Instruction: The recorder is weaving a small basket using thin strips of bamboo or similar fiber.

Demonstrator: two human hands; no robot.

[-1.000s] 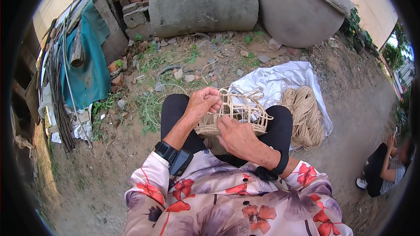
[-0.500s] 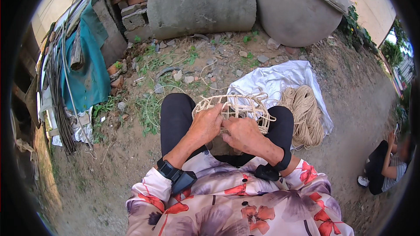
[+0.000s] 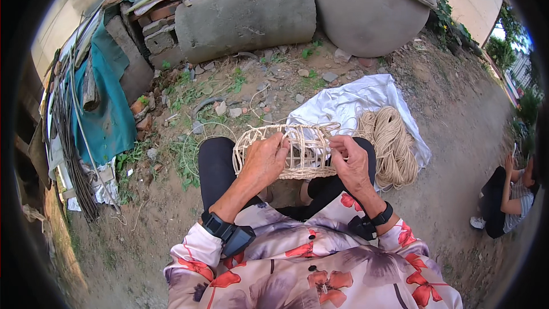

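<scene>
An openwork basket of pale cord (image 3: 303,167) rests across my knees, its net-like wall showing square gaps. My left hand (image 3: 264,163) is closed on its upper edge left of the middle, thumb and fingertips pressed together on the cords. At the basket's right end my right hand (image 3: 350,165) is pinched closed. What lies between its fingertips is too small to make out. Just right of my right knee lies a thick coil of the same cord (image 3: 390,146) on a white plastic sheet (image 3: 374,88). A loose strand runs over the ground beyond the basket.
Beyond the stony soil lie a concrete cylinder (image 3: 246,22) and a big rounded grey vessel (image 3: 369,14). At left a teal cloth (image 3: 106,88) hangs beside bundled wires (image 3: 68,137) and bricks. Another person (image 3: 506,200) sits low at the far right.
My right hand has moved away from my left, rightward to the basket's end. More of the basket's wall shows between them. The whole view has shifted slightly.
</scene>
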